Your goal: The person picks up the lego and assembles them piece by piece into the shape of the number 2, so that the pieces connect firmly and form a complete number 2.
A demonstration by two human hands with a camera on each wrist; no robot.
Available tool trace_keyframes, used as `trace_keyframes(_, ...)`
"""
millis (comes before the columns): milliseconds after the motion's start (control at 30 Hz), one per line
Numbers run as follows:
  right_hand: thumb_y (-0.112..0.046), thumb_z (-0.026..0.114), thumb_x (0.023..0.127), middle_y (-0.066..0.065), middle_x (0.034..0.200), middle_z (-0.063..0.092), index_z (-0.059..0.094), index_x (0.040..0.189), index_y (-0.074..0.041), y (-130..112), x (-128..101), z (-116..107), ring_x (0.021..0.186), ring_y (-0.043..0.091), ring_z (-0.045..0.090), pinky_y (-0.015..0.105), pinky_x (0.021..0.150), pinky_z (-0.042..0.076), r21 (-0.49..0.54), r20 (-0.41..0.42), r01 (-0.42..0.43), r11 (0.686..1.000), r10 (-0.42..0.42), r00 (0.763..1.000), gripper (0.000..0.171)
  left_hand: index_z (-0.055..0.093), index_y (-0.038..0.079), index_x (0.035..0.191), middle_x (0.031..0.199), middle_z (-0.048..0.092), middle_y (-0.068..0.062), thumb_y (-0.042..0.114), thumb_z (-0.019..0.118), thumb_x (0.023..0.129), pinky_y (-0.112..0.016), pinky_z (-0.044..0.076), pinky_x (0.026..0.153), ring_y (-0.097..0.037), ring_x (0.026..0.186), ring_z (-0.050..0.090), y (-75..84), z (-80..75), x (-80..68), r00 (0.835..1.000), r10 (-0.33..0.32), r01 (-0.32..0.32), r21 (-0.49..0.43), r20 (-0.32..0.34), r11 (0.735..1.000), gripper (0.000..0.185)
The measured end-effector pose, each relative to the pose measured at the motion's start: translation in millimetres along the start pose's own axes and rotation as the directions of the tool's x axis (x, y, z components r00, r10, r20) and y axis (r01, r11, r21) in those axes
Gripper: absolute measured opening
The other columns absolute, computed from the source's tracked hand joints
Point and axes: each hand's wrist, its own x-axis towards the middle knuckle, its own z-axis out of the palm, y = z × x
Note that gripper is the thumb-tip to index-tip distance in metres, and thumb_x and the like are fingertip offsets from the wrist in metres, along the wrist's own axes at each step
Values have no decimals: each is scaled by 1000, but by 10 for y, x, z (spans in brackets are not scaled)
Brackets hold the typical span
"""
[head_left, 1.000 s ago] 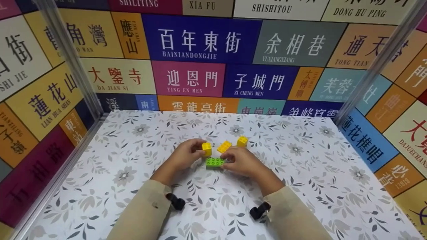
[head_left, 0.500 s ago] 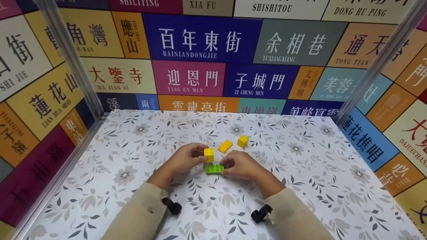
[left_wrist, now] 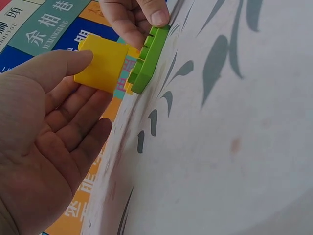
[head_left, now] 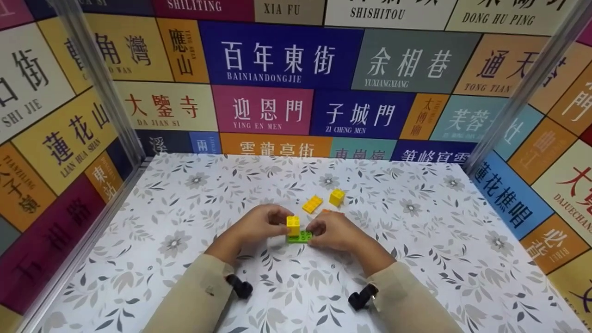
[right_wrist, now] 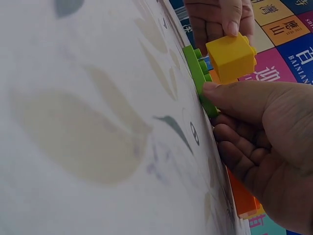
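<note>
My left hand point(head_left: 261, 227) pinches a yellow building block point(head_left: 292, 225) between thumb and fingers. In the head view it hangs over the left part of a flat green studded block point(head_left: 304, 238). A narrow gap shows between this yellow block point(left_wrist: 102, 62) and the green block point(left_wrist: 150, 61) in the left wrist view. With thumb and fingers, my right hand point(head_left: 336, 231) holds the green block's right end against the table. The right thumb covers part of the green block point(right_wrist: 198, 73) in the right wrist view.
Beyond my hands lie a flat yellow block point(head_left: 312, 204) and a taller yellow block point(head_left: 337, 197). An orange block point(right_wrist: 242, 196) sits behind my right hand, mostly hidden in the head view. Sign-printed walls border the flower-patterned table point(head_left: 416, 259).
The left hand has brought the yellow block nearer to me and over the green block. The green block has slid nearer with the right hand, and an orange edge now shows behind that hand.
</note>
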Motion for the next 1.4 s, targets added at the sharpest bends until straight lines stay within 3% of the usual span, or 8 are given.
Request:
trace_keyframes(267,-24,92,84,-4,100,69,83,108,-21,9,7,0,91,12,63,30,83,56,-6,-3,3,1000,-3,1000,26,75,29,124,117,76,7,26,86,92,-43,55,112,-15,114,70,1,-1,-16,998,-48,46,41,38,998,33)
trace_keyframes(400,-24,92,83,-5,100,69,83,108,-22,15,8,1,91,12,63,31,83,56,2,-4,-4,1000,4,1000,26,75,30,124,117,76,7,25,86,92,-44,54,113,-15,114,71,-6,-1,-8,998,-42,39,50,43,998,34)
trace_keyframes(733,-24,92,84,-4,101,70,83,109,-22,18,7,-5,92,13,64,31,83,57,15,3,-7,1000,7,1000,26,75,32,119,115,74,9,40,86,92,-42,54,110,-14,111,68,18,34,-3,999,-49,49,79,7,996,31)
trace_keyframes(967,-23,91,83,-4,103,70,84,108,-22,17,-1,3,92,11,65,30,83,58,7,-2,20,1000,-20,1000,26,77,31,116,112,75,8,36,85,93,-41,54,106,-15,108,68,38,60,-23,999,-44,44,75,-11,996,25)
trace_keyframes(1200,-23,92,83,-4,102,68,83,106,-24,15,-5,3,92,12,64,31,84,56,18,1,-2,1000,2,1000,25,77,34,108,111,73,7,35,88,90,-41,53,107,-17,108,67,103,66,-37,993,-118,118,56,-9,991,22)
trace_keyframes(1400,-25,92,83,-4,102,68,83,106,-24,23,5,3,92,12,64,32,84,57,14,2,-6,1000,6,1000,25,77,32,109,109,74,6,35,88,90,-41,53,106,-16,106,67,115,68,-33,994,-110,110,68,-10,992,22)
